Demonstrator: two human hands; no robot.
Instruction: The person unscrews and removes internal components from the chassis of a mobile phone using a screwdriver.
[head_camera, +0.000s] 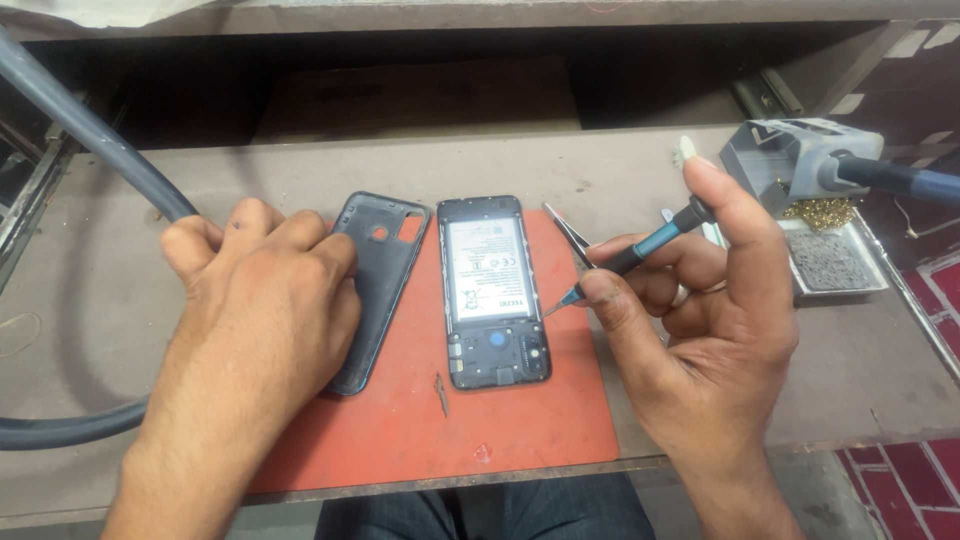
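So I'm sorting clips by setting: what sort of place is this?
Probably a phone repair bench. An opened phone lies on a red mat beside its removed back cover, the right hand holds a thin screwdriver, and a soldering stand sits nearby.

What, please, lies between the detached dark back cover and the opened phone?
In the head view, only a narrow bare strip of the red mat separates the back cover from the phone.

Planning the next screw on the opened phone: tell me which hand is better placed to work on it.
Right, probably. The right hand holds the screwdriver with its tip at the opened phone edge. The left hand rests on the back cover.
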